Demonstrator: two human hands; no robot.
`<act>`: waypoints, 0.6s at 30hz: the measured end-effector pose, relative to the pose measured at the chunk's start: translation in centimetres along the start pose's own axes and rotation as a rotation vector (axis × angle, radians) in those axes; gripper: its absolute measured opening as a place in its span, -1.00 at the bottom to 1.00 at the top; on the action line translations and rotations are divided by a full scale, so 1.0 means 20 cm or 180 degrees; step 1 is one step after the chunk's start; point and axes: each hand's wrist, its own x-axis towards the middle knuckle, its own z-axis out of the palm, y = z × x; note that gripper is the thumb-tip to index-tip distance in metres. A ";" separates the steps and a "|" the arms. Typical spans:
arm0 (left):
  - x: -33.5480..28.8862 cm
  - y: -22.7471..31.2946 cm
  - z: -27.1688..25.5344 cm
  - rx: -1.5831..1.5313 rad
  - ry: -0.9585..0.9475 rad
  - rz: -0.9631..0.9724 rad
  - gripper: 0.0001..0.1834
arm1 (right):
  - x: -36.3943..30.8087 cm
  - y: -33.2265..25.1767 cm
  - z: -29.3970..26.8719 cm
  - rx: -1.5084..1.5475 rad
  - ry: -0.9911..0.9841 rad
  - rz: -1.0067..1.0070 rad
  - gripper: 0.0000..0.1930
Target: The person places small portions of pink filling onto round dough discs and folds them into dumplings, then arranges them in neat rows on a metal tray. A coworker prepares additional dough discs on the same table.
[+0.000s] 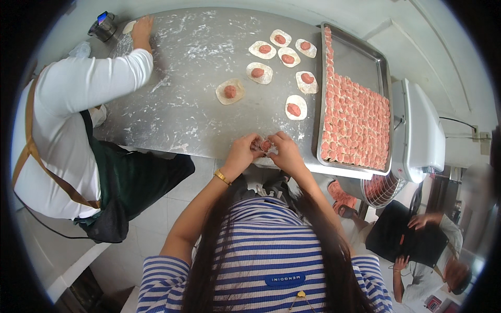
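Note:
At the near edge of the metal table [182, 115], my left hand [241, 152] and my right hand [288, 154] pinch a dumpling [265, 145] between them. Pink filling shows at its top, with the wrapper gathered around it by my fingers. Beyond my hands lie several flat round wrappers, each topped with a lump of pink filling; the closest ones are a wrapper with filling [230, 92] ahead of my left hand and another filled wrapper [296, 107] ahead of my right. A large metal tray [357, 44] on the right holds tight rows of open-topped dumplings [357, 125].
On the left a co-worker in white sleeves [94, 83] and a dark apron reaches to a wrapper [129, 26] at the far left. A metal pitcher [103, 28] stands beyond. White flour streaks the table. A white machine [420, 130] with a wire guard and a seated person [417, 245] are at right.

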 end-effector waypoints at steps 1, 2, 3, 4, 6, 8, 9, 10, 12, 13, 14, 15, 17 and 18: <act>0.00 0.00 0.00 -0.0051 -0.0030 -0.0082 -0.69 | 0.00 0.01 0.01 0.0005 -0.0022 0.0023 -0.72; 0.01 0.02 0.00 -0.0103 -0.0069 -0.0153 -0.70 | 0.00 0.03 0.04 0.0006 -0.0032 0.0050 -0.68; 0.01 0.04 -0.01 0.0034 -0.0093 -0.0146 -0.71 | 0.00 0.05 0.06 0.0006 -0.0042 0.0076 -0.64; 0.02 0.06 -0.01 0.0171 -0.0116 -0.0138 -0.72 | -0.01 0.08 0.07 0.0074 -0.0001 0.0009 -0.64; 0.02 0.07 -0.02 0.0322 -0.0148 -0.0140 -0.73 | 0.00 0.09 0.07 0.0217 0.0060 -0.0153 -0.65; 0.02 0.07 -0.02 0.0345 -0.0205 -0.0145 -0.74 | -0.01 0.04 0.06 -0.0083 0.0532 -0.0298 -0.68; 0.01 0.06 -0.02 0.0168 -0.0184 -0.0133 -0.75 | -0.02 0.00 0.05 -0.0234 0.0770 -0.0366 -0.70; 0.01 0.06 -0.03 -0.0008 -0.0165 -0.0120 -0.75 | -0.03 -0.01 0.06 -0.0054 0.0622 -0.0188 -0.73; 0.01 0.06 -0.03 -0.0045 -0.0176 -0.0081 -0.76 | -0.04 -0.03 0.06 0.0294 0.0374 0.0167 -0.79; 0.01 0.05 -0.03 0.0093 -0.0197 -0.0072 -0.75 | -0.04 -0.02 0.08 0.0378 0.0302 0.0104 -0.78; 0.02 0.05 -0.02 0.0233 -0.0237 -0.0030 -0.75 | -0.04 0.02 0.09 0.0447 0.0265 0.0044 -0.77; 0.04 0.05 -0.01 0.0301 -0.0217 -0.0049 -0.75 | -0.02 0.07 0.08 0.0473 0.0284 -0.0026 -0.76; 0.02 0.05 -0.02 0.0416 -0.0212 -0.0033 -0.75 | -0.04 0.05 0.08 0.0300 0.0461 -0.0131 -0.65; 0.02 0.04 -0.02 0.0660 -0.0049 0.0244 -0.75 | -0.05 0.03 0.08 -0.0023 0.0451 0.0072 -0.51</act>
